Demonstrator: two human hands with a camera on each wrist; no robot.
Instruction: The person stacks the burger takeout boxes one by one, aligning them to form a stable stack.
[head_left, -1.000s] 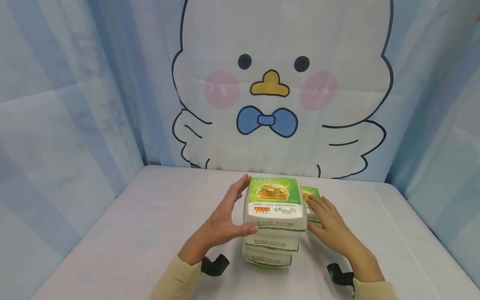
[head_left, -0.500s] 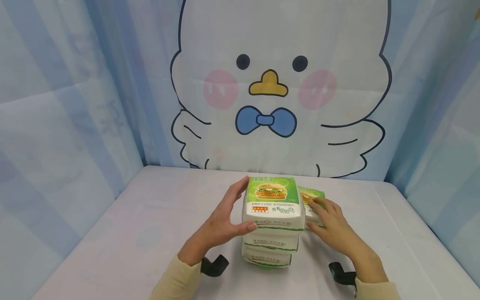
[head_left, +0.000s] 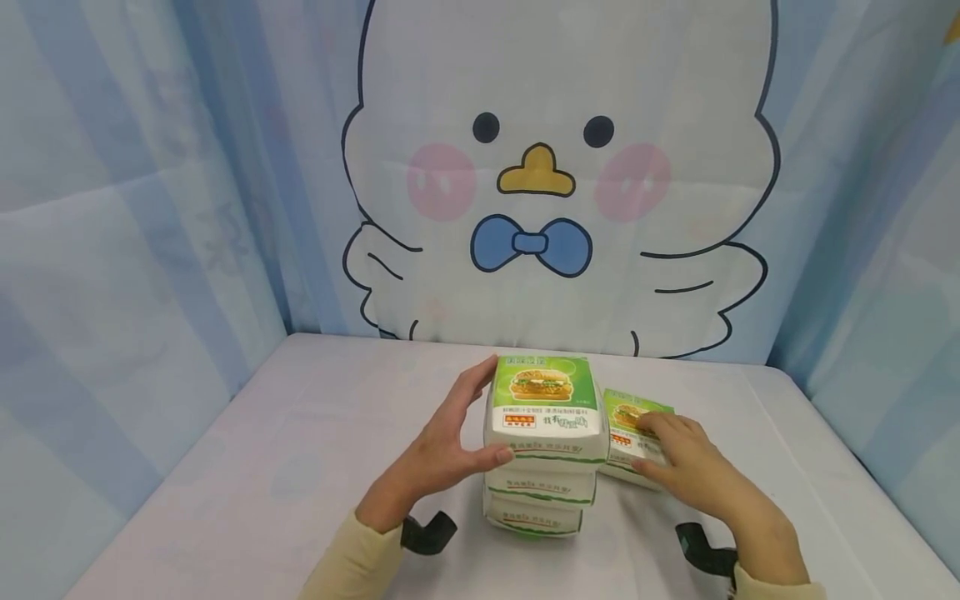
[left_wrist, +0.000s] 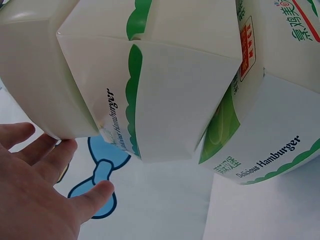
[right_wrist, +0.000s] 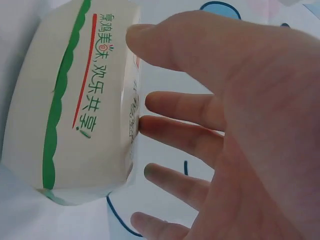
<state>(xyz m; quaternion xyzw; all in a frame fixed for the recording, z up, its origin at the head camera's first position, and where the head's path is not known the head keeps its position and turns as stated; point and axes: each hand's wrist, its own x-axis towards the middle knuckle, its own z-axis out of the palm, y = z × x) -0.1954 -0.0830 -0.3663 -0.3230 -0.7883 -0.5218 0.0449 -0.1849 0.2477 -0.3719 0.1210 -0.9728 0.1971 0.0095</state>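
Three white-and-green hamburger boxes (head_left: 543, 421) stand in a slightly uneven stack mid-table, a burger picture on the top lid. My left hand (head_left: 431, 450) lies along the left side of the top box, fingers toward its back corner and thumb at its front. In the left wrist view, its fingertips (left_wrist: 67, 145) touch the end of that box. Right of the stack, another hamburger box (head_left: 621, 454) sits low on the table, turned at an angle. My right hand (head_left: 708, 471) touches this box's top with outstretched fingers; the thumb (right_wrist: 142, 42) lies at its upper front edge.
A white cloth covers the table (head_left: 300, 517). Behind it hangs a backdrop (head_left: 540, 308) with a cartoon bird, and blue curtains (head_left: 120, 250) close off the sides. Black wrist mounts (head_left: 429, 533) sit at both wrists.
The single box has come from behind the stack, sliding right and toward me while turning, with my right hand on it. My left hand and the stack hold their place.
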